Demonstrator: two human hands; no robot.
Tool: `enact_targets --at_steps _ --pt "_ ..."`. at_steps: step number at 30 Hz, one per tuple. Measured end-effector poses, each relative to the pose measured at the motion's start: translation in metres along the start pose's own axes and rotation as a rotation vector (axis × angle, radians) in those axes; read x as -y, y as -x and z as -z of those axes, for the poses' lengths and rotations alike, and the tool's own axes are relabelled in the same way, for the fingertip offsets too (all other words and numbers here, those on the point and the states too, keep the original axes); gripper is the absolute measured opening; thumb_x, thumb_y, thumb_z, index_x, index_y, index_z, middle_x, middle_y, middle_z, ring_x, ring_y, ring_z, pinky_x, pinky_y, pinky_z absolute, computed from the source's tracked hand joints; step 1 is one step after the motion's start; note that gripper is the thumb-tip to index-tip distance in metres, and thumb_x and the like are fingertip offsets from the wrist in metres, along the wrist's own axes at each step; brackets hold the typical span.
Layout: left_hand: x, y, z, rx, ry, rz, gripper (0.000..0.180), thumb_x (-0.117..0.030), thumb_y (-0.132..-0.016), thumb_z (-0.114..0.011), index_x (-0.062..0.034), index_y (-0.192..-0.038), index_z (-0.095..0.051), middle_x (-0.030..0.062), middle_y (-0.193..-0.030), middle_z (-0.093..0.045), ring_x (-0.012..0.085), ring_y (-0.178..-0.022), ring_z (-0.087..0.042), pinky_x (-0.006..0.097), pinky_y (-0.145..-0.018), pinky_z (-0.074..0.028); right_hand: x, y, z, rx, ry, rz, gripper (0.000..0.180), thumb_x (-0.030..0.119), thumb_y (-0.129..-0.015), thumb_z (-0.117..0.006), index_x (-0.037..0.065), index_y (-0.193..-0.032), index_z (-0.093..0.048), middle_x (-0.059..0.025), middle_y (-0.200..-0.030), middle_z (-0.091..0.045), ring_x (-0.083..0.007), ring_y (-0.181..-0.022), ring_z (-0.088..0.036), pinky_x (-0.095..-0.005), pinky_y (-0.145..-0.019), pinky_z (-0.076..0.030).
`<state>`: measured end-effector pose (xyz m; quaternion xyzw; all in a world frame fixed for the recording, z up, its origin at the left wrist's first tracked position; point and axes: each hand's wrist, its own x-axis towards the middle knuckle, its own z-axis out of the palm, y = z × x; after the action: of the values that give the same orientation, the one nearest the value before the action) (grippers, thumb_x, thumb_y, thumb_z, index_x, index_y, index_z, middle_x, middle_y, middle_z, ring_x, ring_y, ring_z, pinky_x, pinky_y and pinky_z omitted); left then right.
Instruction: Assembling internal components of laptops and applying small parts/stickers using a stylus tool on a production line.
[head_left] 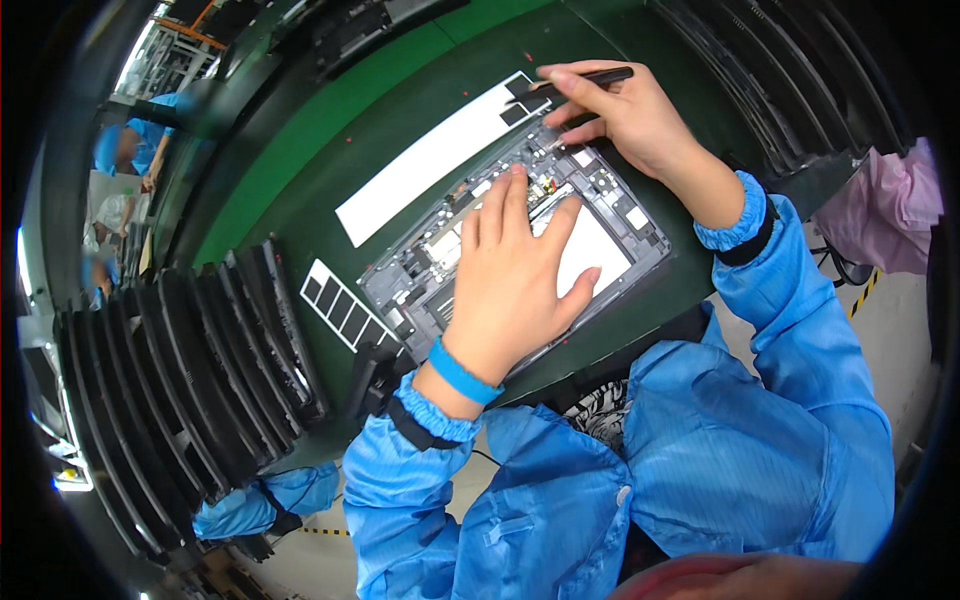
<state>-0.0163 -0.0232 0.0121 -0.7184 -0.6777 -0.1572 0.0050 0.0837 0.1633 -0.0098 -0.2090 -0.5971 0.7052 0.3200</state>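
An opened tablet-like device lies on the green bench mat, its circuit parts and a white panel showing. My left hand rests flat on its middle with fingers spread, a blue band at the wrist. My right hand is above the device's far corner and pinches black tweezers, whose tip points down at a small part near that corner.
A long white strip lies beside the device, and a sheet of small black squares sits to its left. Ribbed black racks stand at left and top right. Another person in blue works far left.
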Motion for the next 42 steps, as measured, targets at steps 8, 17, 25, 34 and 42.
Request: enact_targets --at_steps 8,17,25,34,42 --pt "0.001 0.023 0.031 -0.077 -0.079 -0.064 0.045 -0.029 -0.082 -0.066 -0.0037 -0.118 -0.060 0.0194 -0.122 -0.059 0.0318 -0.116 -0.053 0.041 -0.098 -0.041 0.009 -0.001 0.001 -0.148 0.215 0.040 0.041 0.035 -0.098 -0.050 0.004 -0.124 -0.059 -0.0140 -0.111 -0.065 -0.0171 -0.092 -0.066 -0.0276 -0.077 -0.052" --pt "-0.005 0.144 0.038 -0.097 0.647 0.601 0.051 -0.012 -0.087 -0.064 0.0051 -0.131 -0.045 0.0233 -0.143 -0.037 0.0308 -0.132 -0.039 0.038 -0.105 -0.036 0.018 0.093 0.012 0.039 0.778 0.009 0.047 0.022 -0.088 -0.064 0.004 -0.130 -0.054 -0.0249 -0.124 -0.058 -0.0314 -0.109 -0.060 -0.0364 -0.094 -0.045" --pt "0.000 0.157 0.031 -0.464 1.120 0.376 0.053 -0.001 -0.084 -0.057 0.0072 -0.134 -0.040 0.0200 -0.151 -0.022 0.0308 -0.138 -0.030 0.040 -0.111 -0.028 0.028 0.108 -0.030 -0.170 0.019 0.088 0.049 0.004 -0.089 -0.058 0.000 -0.136 -0.044 -0.0127 -0.129 -0.053 -0.0196 -0.119 -0.051 -0.0310 -0.101 -0.040" --pt "0.043 0.178 0.014 -0.270 -0.001 0.604 0.053 -0.031 -0.086 -0.063 -0.0049 -0.130 -0.053 0.0154 -0.143 -0.043 0.0370 -0.135 -0.034 0.052 -0.110 -0.024 0.047 -0.088 -0.112 -0.261 -0.186 0.205 0.048 -0.002 -0.084 -0.059 -0.002 -0.131 -0.049 -0.0173 -0.127 -0.054 -0.0222 -0.107 -0.056 -0.0318 -0.094 -0.044" --pt "0.042 0.171 0.011 -0.256 0.027 0.654 0.054 -0.035 -0.085 -0.063 -0.0095 -0.131 -0.054 0.0127 -0.145 -0.041 0.0346 -0.135 -0.035 0.051 -0.110 -0.025 -0.068 -0.261 -0.262 -0.310 0.175 0.164 0.045 0.001 -0.079 -0.059 -0.001 -0.124 -0.053 -0.0152 -0.116 -0.061 -0.0244 -0.108 -0.056 -0.0335 -0.095 -0.042"
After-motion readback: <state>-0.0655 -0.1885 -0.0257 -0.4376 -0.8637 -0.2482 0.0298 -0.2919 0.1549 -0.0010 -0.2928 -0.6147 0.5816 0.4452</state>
